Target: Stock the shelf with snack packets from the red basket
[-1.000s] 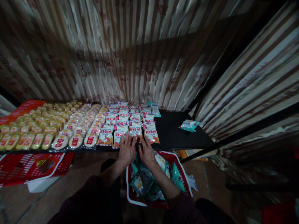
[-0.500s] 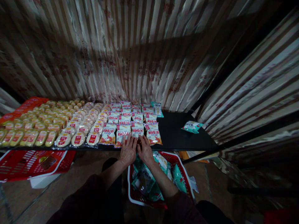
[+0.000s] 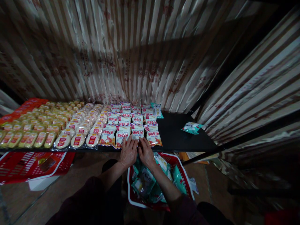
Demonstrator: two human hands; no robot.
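Reaching forward, both hands at the near edge of the shelf, fingers extended. Left hand and right hand side by side, fingertips over the lower edge of one white packet, third from the left in its row. Thumbs hard to make out; cannot tell whether they pinch it.

Counts: four white packets in the nearest row, four in the next beyond; further back they overlap, no sure count. Two teal packets on the shelf: one beyond the hands at the back, one lying well to their right. Left of the hands, three round cakes lead their columns; yellow cakes past them, outermost cut off by the frame.

Two red baskets: one below the hands, its teal bags uncountable, partly covered by the right forearm; another lower left, cut off.
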